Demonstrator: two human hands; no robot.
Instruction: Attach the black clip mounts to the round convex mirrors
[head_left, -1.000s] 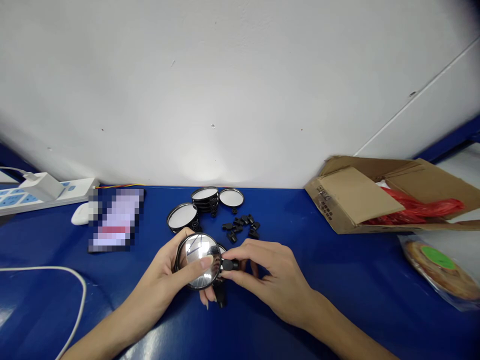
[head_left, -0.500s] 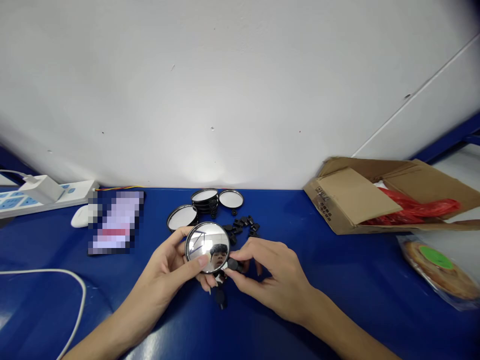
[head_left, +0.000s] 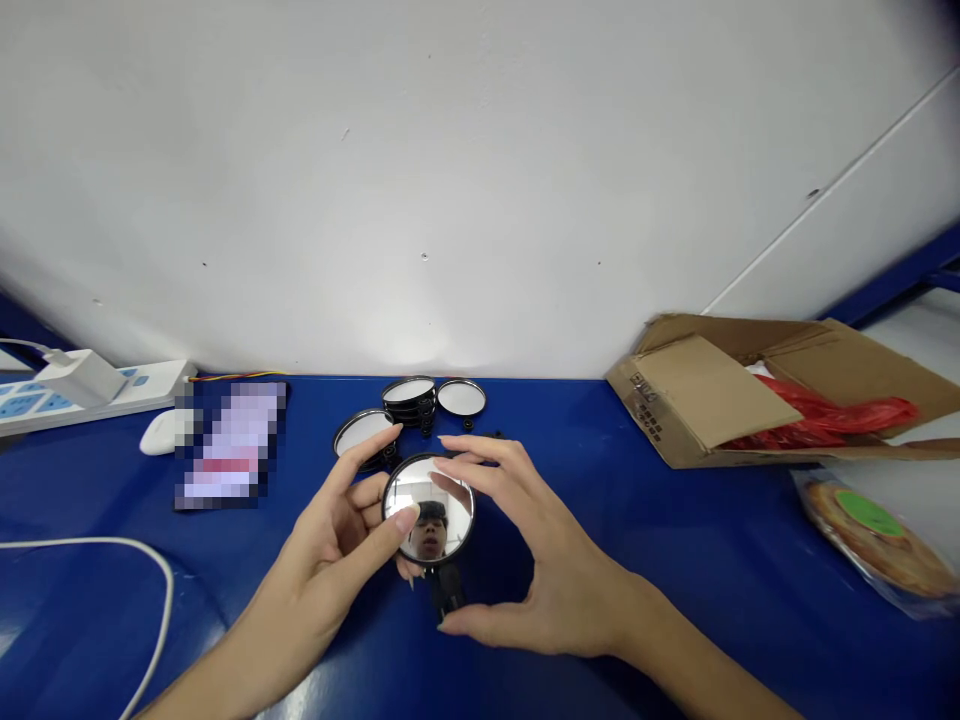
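Observation:
A round mirror (head_left: pixel 424 480) with a black rim faces up between my hands, with a short black mount (head_left: pixel 448 588) at its lower edge. My left hand (head_left: pixel 337 540) grips its left side, thumb on the glass and other fingers behind. Around the right side curves my right hand (head_left: pixel 555 560), fingertips at the mirror's top edge and thumb against the bottom of the mount. Beyond them lie another round mirror (head_left: pixel 362 432), a stack of mirrors (head_left: pixel 409 392) and a single mirror (head_left: pixel 461 398). My right hand hides most of the small black parts behind it.
On the left are a white power strip (head_left: pixel 161 382), a white earbud case (head_left: pixel 159 433), a blurred phone (head_left: pixel 236 440) and a white cable (head_left: pixel 166 590). An opened cardboard box (head_left: pixel 675 430) with red plastic and a wrapped round item (head_left: pixel 885 545) are at the right.
My right hand has left the mirror's lower right edge and spread around it, from top edge to mount. The mirror has shifted slightly right and down; the mount now points down below it.

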